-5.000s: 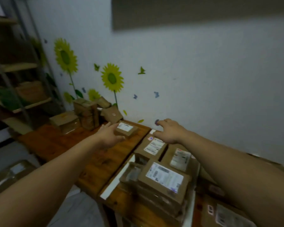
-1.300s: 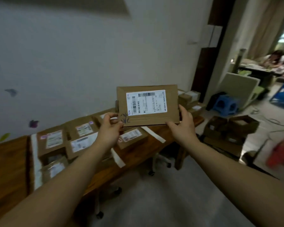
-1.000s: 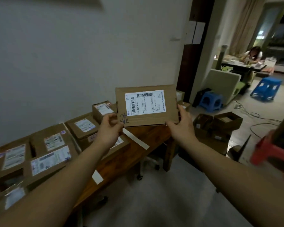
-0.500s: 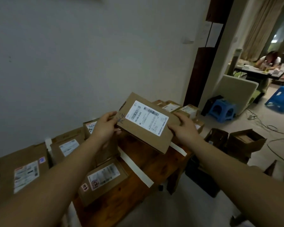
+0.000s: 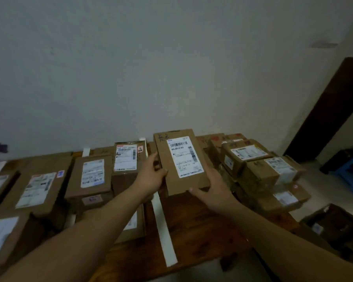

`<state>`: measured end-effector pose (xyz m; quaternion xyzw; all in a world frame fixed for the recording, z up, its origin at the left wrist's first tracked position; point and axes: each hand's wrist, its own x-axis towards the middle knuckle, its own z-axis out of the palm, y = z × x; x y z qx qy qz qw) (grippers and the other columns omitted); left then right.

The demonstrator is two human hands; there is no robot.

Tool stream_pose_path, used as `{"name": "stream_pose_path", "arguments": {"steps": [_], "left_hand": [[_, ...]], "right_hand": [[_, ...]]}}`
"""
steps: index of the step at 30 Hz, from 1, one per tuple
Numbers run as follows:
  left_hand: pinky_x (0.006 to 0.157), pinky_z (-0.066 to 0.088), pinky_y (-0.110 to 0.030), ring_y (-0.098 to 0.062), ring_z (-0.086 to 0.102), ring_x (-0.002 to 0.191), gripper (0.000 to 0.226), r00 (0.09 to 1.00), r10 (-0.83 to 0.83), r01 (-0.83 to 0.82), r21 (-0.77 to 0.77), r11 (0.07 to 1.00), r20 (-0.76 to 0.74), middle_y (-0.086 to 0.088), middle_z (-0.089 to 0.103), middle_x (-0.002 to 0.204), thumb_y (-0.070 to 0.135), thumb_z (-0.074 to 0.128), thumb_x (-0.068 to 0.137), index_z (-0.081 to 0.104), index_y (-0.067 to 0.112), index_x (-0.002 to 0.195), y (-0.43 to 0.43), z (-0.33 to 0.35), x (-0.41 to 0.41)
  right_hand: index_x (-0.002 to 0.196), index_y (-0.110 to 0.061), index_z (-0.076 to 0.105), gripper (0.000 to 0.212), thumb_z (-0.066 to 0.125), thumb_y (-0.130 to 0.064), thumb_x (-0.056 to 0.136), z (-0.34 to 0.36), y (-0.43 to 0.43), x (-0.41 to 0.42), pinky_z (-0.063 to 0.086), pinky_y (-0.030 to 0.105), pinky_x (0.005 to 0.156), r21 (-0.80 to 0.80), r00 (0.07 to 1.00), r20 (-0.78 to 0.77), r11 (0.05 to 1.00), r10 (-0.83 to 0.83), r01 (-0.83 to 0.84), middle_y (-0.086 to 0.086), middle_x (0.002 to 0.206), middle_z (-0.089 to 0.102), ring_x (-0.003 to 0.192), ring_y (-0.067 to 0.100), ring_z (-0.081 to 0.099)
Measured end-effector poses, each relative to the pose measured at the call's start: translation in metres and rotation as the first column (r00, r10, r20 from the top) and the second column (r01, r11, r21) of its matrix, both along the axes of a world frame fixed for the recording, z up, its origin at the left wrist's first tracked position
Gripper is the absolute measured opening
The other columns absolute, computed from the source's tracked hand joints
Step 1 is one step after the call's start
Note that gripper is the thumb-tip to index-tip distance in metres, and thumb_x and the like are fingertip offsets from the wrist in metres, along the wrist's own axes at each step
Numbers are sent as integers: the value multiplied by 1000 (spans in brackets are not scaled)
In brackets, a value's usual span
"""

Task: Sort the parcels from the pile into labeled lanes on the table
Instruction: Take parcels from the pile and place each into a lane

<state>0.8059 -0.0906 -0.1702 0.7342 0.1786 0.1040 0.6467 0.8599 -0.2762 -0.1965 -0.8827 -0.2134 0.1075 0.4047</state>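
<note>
parcel (image 5: 181,162) label, barcode uppermost, gripped by both hands.

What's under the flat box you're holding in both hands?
Under the flat parcel, dark wooden table shows near its front edge, right of the white tape strip. The left hand and right hand grip its sides. Whatever lies beneath its far end is covered.

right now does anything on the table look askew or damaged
Nothing looks damaged. The flat parcel held by the left hand and right hand sits slightly tilted over the lane beside the white tape strip. The stacked parcels on the right look loosely piled.
</note>
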Motion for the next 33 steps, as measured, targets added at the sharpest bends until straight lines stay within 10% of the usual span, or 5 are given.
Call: {"name": "stream_pose_path", "arguments": {"steps": [6,15,21,26,33], "left_hand": [[96,49,-38,-20,50,122,52,970,137,-97,197,976,-201,0,51,133,10,61,89,39,18,136,-34,-59,5],[115,27,-37,-21,18,141,113,838,-137,286,210,935,-528,2,3,156,24,81,70,2,25,151,-48,-129,-15],[105,19,-17,-20,15,142,106,814,-123,382,362,851,-568,-2,1,156,18,74,78,-4,19,150,-50,-160,-2],[112,29,-31,-27,23,140,99,781,-18,452,544,707,-625,-6,-3,157,34,67,83,-4,20,151,-45,-184,4],[118,6,-47,-31,-11,145,96,715,87,512,604,611,-694,-12,-11,158,49,60,84,-4,25,151,-34,-187,19]], "right_hand": [[153,-28,16,78,60,-45,90,-48,-32,28,29,32,113,-175,972,-124,960,199,-219,-6,155,17,138,15,27],[152,-27,18,72,56,-44,93,-109,-42,31,33,32,111,-229,927,-230,910,295,-347,-2,156,18,139,18,28],[152,-26,18,69,52,-44,95,-143,-35,36,30,35,114,-322,926,-237,876,293,-360,0,154,23,140,21,26],[152,-26,17,65,47,-43,97,-161,-27,46,28,36,113,-412,925,-195,828,327,-380,1,154,23,139,22,23],[152,-28,10,69,46,-44,96,-156,-12,63,27,42,113,-499,905,-225,755,362,-426,3,159,10,142,28,14]]}}
